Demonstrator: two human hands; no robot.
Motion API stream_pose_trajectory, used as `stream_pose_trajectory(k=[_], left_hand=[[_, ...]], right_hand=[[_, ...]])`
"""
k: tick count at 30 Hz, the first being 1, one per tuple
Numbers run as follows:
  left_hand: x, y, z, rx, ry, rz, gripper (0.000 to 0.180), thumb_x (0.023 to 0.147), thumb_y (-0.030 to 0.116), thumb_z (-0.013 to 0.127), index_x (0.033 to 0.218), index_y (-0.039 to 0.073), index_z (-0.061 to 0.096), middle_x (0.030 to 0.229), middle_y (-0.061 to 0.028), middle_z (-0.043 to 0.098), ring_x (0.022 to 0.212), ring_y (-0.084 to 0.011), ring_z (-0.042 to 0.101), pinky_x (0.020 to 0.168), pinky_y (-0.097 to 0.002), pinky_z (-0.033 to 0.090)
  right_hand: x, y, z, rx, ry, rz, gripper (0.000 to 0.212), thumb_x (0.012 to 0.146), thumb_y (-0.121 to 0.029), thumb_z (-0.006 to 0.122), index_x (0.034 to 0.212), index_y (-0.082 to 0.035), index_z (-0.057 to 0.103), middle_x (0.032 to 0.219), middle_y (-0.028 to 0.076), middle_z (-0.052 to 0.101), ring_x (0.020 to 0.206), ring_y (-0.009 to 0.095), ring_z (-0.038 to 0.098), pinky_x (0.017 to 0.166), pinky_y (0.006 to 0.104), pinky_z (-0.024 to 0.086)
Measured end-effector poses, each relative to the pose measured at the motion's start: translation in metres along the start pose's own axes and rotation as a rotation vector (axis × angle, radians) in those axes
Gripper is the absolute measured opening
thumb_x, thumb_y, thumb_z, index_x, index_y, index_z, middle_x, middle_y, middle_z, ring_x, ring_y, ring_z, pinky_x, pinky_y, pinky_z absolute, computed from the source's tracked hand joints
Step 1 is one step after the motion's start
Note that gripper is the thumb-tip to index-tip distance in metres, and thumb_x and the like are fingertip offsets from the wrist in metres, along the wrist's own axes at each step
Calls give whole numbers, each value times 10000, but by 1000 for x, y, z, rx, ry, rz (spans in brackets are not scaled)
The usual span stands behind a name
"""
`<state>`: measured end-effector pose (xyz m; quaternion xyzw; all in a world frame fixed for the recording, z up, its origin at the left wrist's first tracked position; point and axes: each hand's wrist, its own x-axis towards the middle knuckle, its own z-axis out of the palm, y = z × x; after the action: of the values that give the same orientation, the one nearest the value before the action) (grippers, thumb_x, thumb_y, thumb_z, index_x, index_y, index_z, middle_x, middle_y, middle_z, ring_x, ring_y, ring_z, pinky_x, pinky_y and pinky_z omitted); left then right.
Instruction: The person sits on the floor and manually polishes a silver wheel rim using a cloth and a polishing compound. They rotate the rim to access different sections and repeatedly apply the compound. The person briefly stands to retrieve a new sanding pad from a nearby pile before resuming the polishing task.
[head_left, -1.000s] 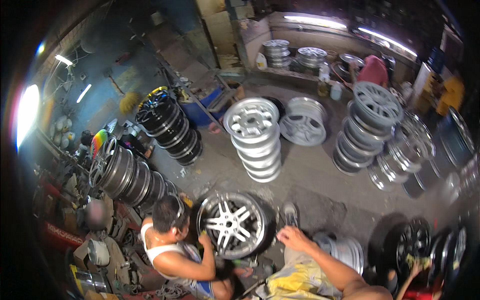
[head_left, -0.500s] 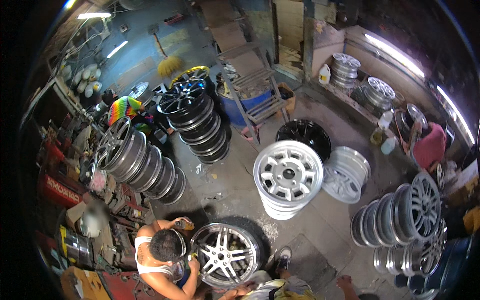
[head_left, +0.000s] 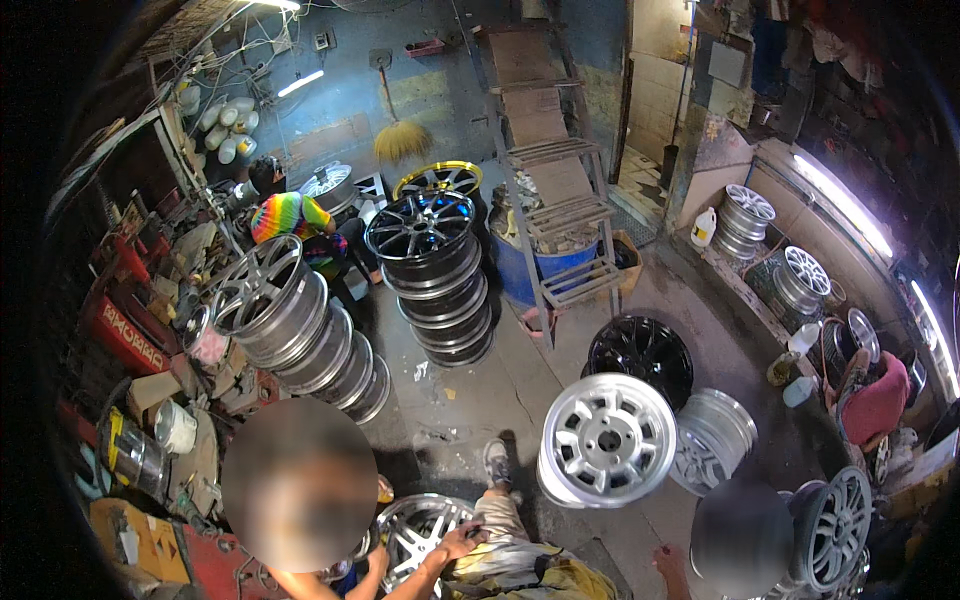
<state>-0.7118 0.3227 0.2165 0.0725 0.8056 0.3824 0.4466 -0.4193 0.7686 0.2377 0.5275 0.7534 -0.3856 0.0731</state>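
My left hand [head_left: 462, 541] reaches in from the lower edge, held low over my leg beside a silver multi-spoke wheel rim [head_left: 408, 535]. Its fingers look stretched out, with no object clearly seen in them. My right hand [head_left: 668, 560] hangs to the right of my body above the floor; its fingers look loosely apart, and nothing shows in them. Part of the rim is hidden by my left arm and leg. Left of it crouches a co-worker, largely blurred, whose arm [head_left: 372, 572] is at the rim.
A silver rim stack [head_left: 610, 440] stands ahead right, beside a black rim [head_left: 640, 362] and a tilted silver rim [head_left: 716, 440]. More rim stacks stand at the left [head_left: 300, 330] and centre [head_left: 430, 280]. Behind are a wooden ladder [head_left: 560, 215], a blue drum [head_left: 512, 270] and another person [head_left: 290, 218].
My view has tilted up and turned left, so the scene sits lower and further right. My left arm and my leg now show more, covering part of the near rim.
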Motion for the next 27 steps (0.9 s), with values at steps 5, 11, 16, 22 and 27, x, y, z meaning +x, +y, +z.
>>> stream_pose_trajectory(k=[5,11,16,22,27], left_hand=[[97,-32,-44,300,-67,-59,766,880,630,490,1374,44,489,1325,-240,543,1254,-399,495,1051,-445,392],[188,49,-191,545,-260,-97,607,909,603,440,1232,117,607,1214,-203,608,1158,-373,558,982,-439,431],[171,287,-252,124,-40,460,361,978,346,501,1119,46,644,1108,-172,644,1043,-351,603,901,-418,475],[174,450,-199,24,-559,1206,319,995,275,451,1162,40,589,1108,-175,614,1081,-352,564,974,-436,420],[224,462,-209,271,-712,1150,366,998,312,389,1091,22,591,1047,-176,611,1041,-364,573,909,-452,441]], right_hand=[[76,18,-11,320,483,-106,195,840,-186,619,851,5,660,725,138,640,662,273,625,639,407,499],[163,-102,-23,-32,1104,-199,187,879,-146,590,911,28,648,809,151,643,761,285,621,706,402,490],[241,-391,42,318,773,-504,133,861,-47,590,954,0,672,928,122,655,865,231,612,788,355,483],[252,-592,199,173,206,-610,140,832,-120,688,956,-61,716,938,130,652,835,243,659,706,356,558],[247,-635,263,102,-127,-590,178,833,-179,668,965,-65,709,864,113,658,774,213,681,684,323,538]])
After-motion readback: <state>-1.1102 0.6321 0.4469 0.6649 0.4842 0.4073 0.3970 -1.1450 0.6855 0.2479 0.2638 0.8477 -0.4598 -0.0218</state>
